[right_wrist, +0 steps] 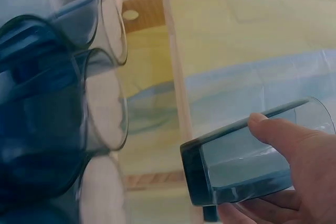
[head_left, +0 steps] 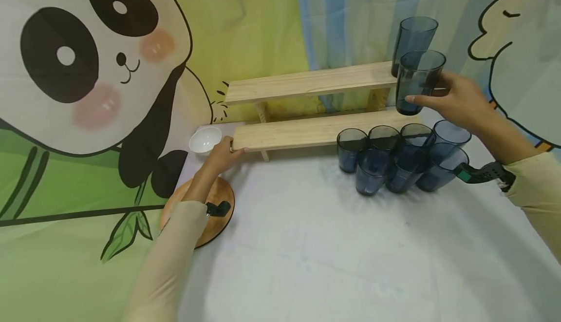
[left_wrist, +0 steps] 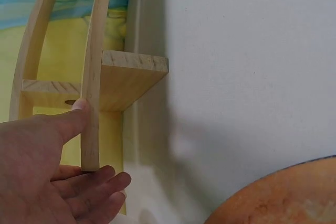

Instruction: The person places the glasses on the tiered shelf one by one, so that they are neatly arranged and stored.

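My left hand (head_left: 221,157) grips the left end of the lower board of a two-tier wooden shelf (head_left: 298,133). In the left wrist view the thumb lies on one face of the board (left_wrist: 91,87) and the fingers curl under its end. On the right, my right hand (head_left: 462,99) holds a dark blue glass tumbler (head_left: 414,83) upright by its side, raised near the right end of the upper board (head_left: 307,83). Behind it, another blue tumbler (head_left: 416,32) stands at that end. The right wrist view shows thumb and fingers around the held tumbler (right_wrist: 247,156).
Several blue tumblers (head_left: 370,178) stand bunched on the white table (head_left: 307,244), in front of the shelf's right end. Left of the shelf sits a white bowl (head_left: 204,141). A round brown board (head_left: 221,210) lies under the left forearm. Printed curtains hang behind.
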